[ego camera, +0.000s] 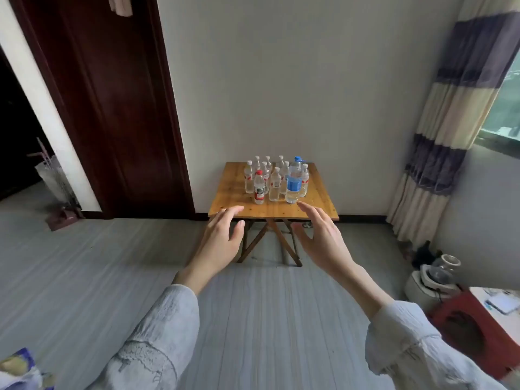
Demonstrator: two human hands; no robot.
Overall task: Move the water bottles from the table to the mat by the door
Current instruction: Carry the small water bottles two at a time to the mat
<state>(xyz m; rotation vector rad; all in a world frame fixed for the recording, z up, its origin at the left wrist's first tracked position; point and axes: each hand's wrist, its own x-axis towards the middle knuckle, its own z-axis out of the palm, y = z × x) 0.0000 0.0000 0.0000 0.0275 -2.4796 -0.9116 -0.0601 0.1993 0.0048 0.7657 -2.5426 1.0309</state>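
Note:
Several clear water bottles (pixel 275 184) stand clustered on a small wooden folding table (pixel 230 192) against the far wall. A tall bottle with a blue label and blue cap (pixel 293 181) is at the front right, and a red-capped bottle (pixel 259 188) is at the front left. My left hand (pixel 222 237) and my right hand (pixel 320 237) reach forward with fingers spread, both empty, short of the table's front edge. A dark reddish mat (pixel 60 219) lies on the floor by the open doorway at the left.
A dark wooden door (pixel 112 108) stands open left of the table. A striped curtain (pixel 444 136) hangs at the right by a window. A white appliance (pixel 433 280) and a red stool (pixel 472 330) sit at the right. Grey plank floor lies between me and the table.

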